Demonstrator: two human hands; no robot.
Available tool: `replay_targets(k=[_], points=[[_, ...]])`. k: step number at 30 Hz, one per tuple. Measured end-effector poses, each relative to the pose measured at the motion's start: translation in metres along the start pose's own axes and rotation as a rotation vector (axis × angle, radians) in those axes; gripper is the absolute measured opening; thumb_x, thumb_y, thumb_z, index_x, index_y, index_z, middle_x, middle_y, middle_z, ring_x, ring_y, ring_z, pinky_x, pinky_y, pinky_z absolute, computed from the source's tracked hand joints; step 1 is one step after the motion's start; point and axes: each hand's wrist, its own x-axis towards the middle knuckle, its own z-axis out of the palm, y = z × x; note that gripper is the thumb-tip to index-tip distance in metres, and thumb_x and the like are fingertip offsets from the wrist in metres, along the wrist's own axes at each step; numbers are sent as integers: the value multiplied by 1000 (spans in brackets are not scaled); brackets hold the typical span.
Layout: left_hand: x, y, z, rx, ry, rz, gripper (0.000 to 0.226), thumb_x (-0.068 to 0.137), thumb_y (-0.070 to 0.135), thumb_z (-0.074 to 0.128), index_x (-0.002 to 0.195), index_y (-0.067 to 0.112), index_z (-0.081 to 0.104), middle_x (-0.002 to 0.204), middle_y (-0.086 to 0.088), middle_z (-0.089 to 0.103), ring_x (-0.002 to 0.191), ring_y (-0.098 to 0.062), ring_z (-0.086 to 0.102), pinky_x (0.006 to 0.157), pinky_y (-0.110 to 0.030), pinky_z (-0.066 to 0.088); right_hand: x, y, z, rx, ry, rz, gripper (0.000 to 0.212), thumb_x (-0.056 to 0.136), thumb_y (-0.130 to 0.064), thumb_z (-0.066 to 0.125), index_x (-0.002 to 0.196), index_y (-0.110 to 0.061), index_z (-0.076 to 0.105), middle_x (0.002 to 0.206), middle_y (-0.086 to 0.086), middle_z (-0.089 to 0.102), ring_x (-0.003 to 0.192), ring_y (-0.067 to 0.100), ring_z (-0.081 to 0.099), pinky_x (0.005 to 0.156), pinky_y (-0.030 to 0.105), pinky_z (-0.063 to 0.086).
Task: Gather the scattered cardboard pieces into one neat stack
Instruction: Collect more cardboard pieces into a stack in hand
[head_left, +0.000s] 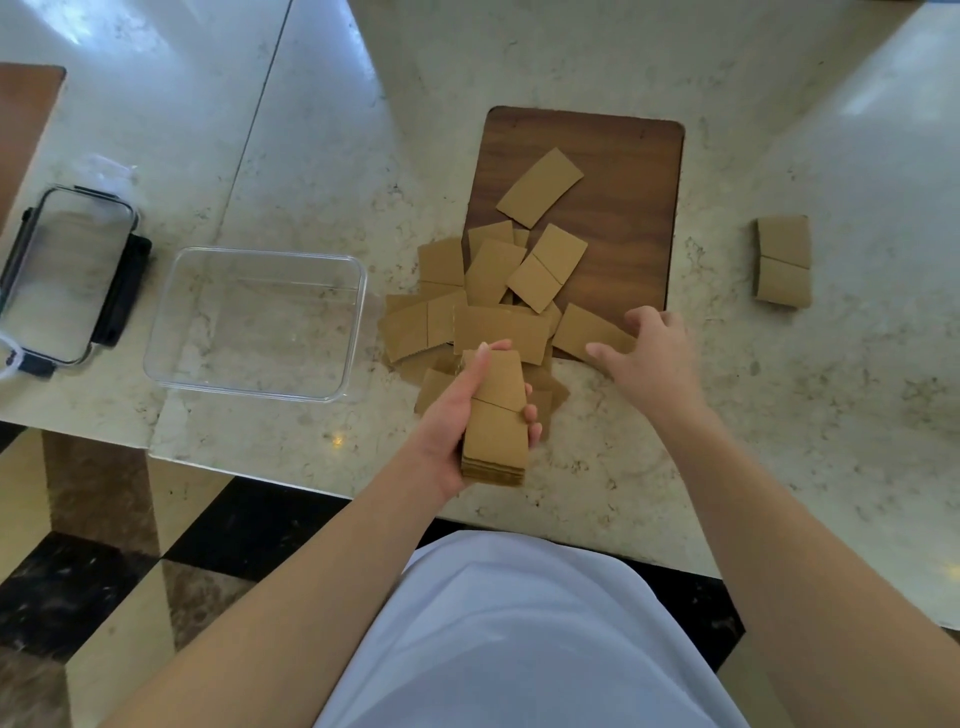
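On the marble tabletop (597, 457), the left hand (457, 410) grips a stack of cardboard pieces (496, 421), while the open right hand (644, 353) presses fingertips on a loose piece (587, 330).

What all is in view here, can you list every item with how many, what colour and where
loose cards: more than a dozen, tan, overlapping across the board's near-left corner and the counter beside it
held stack: one, tan, in the left hand, above the counter's near edge
side stack: one small, tan, alone on the counter right of the board
board: one, dark brown wood, flat on the counter, centre
tub: one, clear, empty, left of the cards
lid: one, clear with black clips, far left
counter: one, cream marble
floor: black, brown and cream tiles, below
left hand: gripping the held stack
right hand: fingers on a loose card at the board's near edge
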Motion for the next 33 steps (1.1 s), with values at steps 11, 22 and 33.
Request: replay_targets(k=[11,22,33], points=[[-1,8,-10,-62,-4,42,62,86,76,55,118,25,68,106,-17,68,87,-30,69,71,-40,59,17,7,12,128,-28,110,51,83,-36,84,116,-14,51,106,2,57,91,21,52,63,31,39],[2,6,-12,177,136,39,38,89,31,79,126,25,72,118,-16,77,91,-31,77,72,-46,62,-81,-50,15,690,-327,206,27,98,-36,64,78,-18,64,82,-9,68,77,8,61,67,29,45],[-7,12,-29,-100,67,61,30,94,39,73,115,18,69,100,-17,70,84,-28,70,74,-43,62,-9,-72,45,-158,-25,-361,59,88,-41,75,140,-22,55,143,6,48,130,31,40,104,46,41]])
